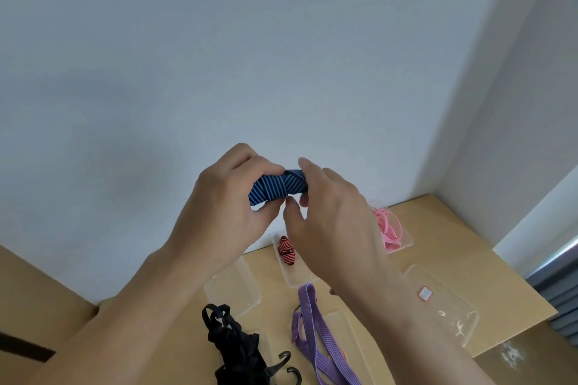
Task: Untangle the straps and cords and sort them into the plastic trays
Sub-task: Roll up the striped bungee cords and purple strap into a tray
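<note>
My left grip point(225, 200) and right grip point(331, 222) pinch the bundled blue striped strap point(278, 186); next, I reckon, lower it into the clear tray point(234, 289) below.

Can't see either end of the blue striped strap point(278, 186), tucked under the fingers point(259, 166) of the left hand point(225, 206) and behind the right hand point(331, 222). Can't see the near side of the pink cord point(387, 228) or one corner of the tray point(291, 281) with the red striped strap point(286, 250), covered by that same hand. Can't follow the purple strap point(312, 331) or the black strap point(231, 344) past the bottom edge. Can't read the tiny red label point(424, 293), too small
</note>
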`<action>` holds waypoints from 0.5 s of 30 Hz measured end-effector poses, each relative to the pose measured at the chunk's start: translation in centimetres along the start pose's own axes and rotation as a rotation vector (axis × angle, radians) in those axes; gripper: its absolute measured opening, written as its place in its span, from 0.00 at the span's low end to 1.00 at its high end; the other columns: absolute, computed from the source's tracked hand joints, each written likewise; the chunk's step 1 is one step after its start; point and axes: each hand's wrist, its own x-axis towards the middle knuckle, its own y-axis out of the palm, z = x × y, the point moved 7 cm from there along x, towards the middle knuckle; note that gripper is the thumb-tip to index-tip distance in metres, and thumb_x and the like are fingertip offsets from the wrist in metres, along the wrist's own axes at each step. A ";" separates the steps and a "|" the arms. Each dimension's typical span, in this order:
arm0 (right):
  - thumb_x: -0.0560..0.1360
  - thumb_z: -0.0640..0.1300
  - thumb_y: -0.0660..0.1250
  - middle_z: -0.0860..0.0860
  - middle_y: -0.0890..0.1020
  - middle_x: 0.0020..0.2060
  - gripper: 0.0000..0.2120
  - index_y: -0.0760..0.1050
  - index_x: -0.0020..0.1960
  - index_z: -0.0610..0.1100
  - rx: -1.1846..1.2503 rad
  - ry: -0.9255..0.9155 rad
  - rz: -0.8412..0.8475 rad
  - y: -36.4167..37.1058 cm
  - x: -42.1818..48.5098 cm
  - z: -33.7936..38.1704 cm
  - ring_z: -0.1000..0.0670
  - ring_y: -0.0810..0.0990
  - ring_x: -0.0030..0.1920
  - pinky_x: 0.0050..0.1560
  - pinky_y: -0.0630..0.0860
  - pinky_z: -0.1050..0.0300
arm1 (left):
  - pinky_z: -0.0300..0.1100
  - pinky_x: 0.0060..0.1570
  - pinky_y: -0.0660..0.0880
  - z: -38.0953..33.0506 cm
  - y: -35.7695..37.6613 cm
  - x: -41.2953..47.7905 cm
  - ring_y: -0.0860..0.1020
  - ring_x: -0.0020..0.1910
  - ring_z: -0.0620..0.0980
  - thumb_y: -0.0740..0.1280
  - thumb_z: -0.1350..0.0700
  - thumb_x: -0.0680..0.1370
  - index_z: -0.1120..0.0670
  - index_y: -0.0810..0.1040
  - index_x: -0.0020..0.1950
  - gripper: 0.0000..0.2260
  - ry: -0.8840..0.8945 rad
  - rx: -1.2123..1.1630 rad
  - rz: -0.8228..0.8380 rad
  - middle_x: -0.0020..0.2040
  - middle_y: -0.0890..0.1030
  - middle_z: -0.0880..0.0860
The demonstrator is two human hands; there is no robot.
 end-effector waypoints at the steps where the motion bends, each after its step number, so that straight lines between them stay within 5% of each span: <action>1: 0.79 0.49 0.62 0.53 0.76 0.43 0.17 0.69 0.67 0.48 0.061 -0.001 -0.016 -0.2 -0.2 0.1 0.50 0.77 0.41 0.39 0.75 0.51 | 0.37 0.40 0.74 -0.1 0.0 -0.1 0.79 0.41 0.49 0.81 0.62 0.68 0.56 0.84 0.54 0.16 0.000 0.003 -0.039 0.47 0.79 0.50; 3: 0.80 0.49 0.58 0.54 0.74 0.36 0.07 0.70 0.56 0.48 0.249 0.015 -0.063 -0.4 -0.7 0.2 0.52 0.72 0.35 0.34 0.68 0.54 | 0.40 0.39 0.76 -0.3 0.1 -0.2 0.79 0.40 0.51 0.80 0.63 0.69 0.57 0.85 0.54 0.15 0.007 0.003 -0.086 0.46 0.79 0.51; 5: 0.84 0.49 0.53 0.50 0.76 0.33 0.14 0.72 0.50 0.42 0.449 0.061 -0.125 -0.8 -1.0 -0.2 0.49 0.73 0.34 0.35 0.68 0.49 | 0.43 0.37 0.77 -0.5 0.5 -0.2 0.79 0.39 0.50 0.80 0.62 0.70 0.56 0.85 0.54 0.14 0.009 0.007 -0.101 0.45 0.79 0.51; 10: 0.85 0.46 0.54 0.50 0.82 0.39 0.15 0.75 0.66 0.46 0.552 0.190 -0.101 0.0 -1.1 -1.3 0.52 0.77 0.35 0.42 0.76 0.51 | 0.40 0.36 0.75 -0.9 1.2 0.1 0.79 0.39 0.50 0.81 0.61 0.69 0.56 0.85 0.54 0.15 0.021 0.027 -0.120 0.46 0.80 0.52; 12: 0.85 0.45 0.56 0.53 0.83 0.40 0.19 0.68 0.75 0.50 0.661 0.227 -0.070 0.6 -1.0 -2.0 0.60 0.78 0.36 0.41 0.75 0.67 | 0.37 0.37 0.75 -1.0 1.2 0.2 0.79 0.38 0.49 0.80 0.59 0.71 0.57 0.85 0.55 0.14 0.038 0.013 -0.153 0.45 0.80 0.52; 15: 0.85 0.47 0.58 0.53 0.83 0.36 0.24 0.57 0.79 0.55 0.881 0.269 -0.016 1.2 -0.7 -2.6 0.58 0.71 0.25 0.31 0.69 0.65 | 0.28 0.42 0.72 -0.6 1.2 0.2 0.76 0.41 0.43 0.80 0.57 0.71 0.55 0.84 0.59 0.17 -0.019 -0.074 -0.178 0.46 0.79 0.51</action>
